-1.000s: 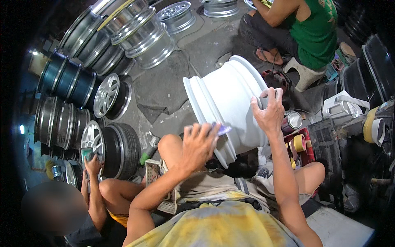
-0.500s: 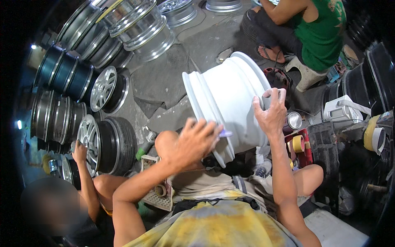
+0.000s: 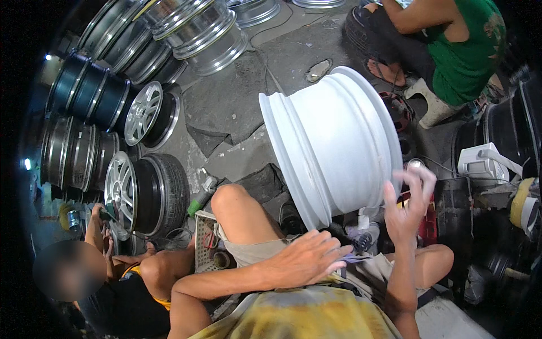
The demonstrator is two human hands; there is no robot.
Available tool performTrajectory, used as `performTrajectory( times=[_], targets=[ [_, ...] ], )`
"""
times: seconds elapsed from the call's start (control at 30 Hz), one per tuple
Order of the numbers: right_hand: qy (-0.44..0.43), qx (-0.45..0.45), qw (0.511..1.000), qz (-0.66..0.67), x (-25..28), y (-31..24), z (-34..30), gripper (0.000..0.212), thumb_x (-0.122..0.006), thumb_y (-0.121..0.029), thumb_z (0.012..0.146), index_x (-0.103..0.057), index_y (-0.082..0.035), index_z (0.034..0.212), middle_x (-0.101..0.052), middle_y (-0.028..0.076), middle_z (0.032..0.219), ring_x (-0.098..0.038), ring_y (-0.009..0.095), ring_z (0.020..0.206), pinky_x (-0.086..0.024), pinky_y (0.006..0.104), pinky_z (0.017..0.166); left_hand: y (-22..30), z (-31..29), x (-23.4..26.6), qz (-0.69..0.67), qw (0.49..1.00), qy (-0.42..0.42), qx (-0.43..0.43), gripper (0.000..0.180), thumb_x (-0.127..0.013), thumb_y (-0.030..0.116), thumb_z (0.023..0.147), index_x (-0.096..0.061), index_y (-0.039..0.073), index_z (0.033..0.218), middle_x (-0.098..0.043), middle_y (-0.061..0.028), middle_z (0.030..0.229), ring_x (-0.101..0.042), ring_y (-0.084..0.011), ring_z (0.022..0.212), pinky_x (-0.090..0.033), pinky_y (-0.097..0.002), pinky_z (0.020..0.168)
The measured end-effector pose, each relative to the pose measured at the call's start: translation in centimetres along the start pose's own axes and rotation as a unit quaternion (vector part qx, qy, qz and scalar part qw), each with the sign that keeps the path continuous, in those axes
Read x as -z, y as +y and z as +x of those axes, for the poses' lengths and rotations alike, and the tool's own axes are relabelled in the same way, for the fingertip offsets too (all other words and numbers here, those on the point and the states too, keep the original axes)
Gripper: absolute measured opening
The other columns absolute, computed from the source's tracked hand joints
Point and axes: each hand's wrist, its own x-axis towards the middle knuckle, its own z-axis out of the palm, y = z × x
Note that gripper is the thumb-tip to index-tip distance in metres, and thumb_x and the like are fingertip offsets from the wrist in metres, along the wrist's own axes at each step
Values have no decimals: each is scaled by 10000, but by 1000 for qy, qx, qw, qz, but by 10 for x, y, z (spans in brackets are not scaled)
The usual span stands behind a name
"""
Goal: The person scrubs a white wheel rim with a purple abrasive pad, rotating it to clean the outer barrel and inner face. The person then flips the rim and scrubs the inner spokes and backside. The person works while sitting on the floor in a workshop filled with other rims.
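A wheel rim, coated white, stands tilted in front of my knees. My left hand is over my lap, just below the rim's near left edge, its fingers closed on a thin purple sheet. Most of that sheet is hidden under the fingers. At the rim's lower right edge is my right hand, thumb and fingers apart and somewhat blurred. Its thumb overlaps the white lip; whether it touches cannot be told.
Stacked rims line the left side, with a tyre nearby. A green-handled power tool lies by a perforated basket. One co-worker sits far right, another near left. A white container stands at right.
My left hand has come off the rim's left lip, down toward my lap with the purple sheet. The right hand has moved lower along the edge, its fingers spreading. The rim appears slightly turned.
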Motion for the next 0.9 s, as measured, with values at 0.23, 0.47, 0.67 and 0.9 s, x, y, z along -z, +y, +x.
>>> performTrajectory(
  times=[0.23, 0.47, 0.67, 0.9],
  targets=[
    [-235, -168, 853, 435, 29, -9, -71, 262, -801, -136, 842, -626, 1, 982, -590, 89, 984, -573, 176, 911, -464, 302, 814, -9, 16, -12, -65, 995, 69, 31, 213, -626, 189, 993, -648, 2, 1091, -522, -123, 872, -515, -303, 811, -431, -416, 734],
    [-128, -131, 890, 418, 10, -22, -43, 128, -685, -43, 893, -577, 10, 936, -657, 113, 1055, -627, 165, 973, -498, 301, 875, -82, 29, 58, 225, 958, 169, 50, 411, -632, 261, 991, -614, 23, 1326, -630, -171, 1291, -592, -365, 1211, -465, -481, 1044],
    [-140, -210, 816, 520, 12, -28, -45, 146, -567, -153, 1025, -566, -7, 1026, -687, 107, 1005, -705, 201, 971, -566, 372, 896, -81, 11, 53, 373, 926, 32, 49, 472, -504, 317, 1056, -552, 29, 1427, -445, -161, 1561, -340, -346, 1503, -229, -561, 1244],
    [-146, -286, 732, 601, 4, -25, -49, 187, -586, -221, 1054, -566, -41, 1100, -669, 79, 1039, -666, 119, 841, -575, 290, 780, -79, 2, 53, 397, 913, 61, 77, 477, -557, 319, 1035, -552, 113, 1465, -422, -113, 1603, -270, -316, 1548, -129, -641, 1254]
  ],
)
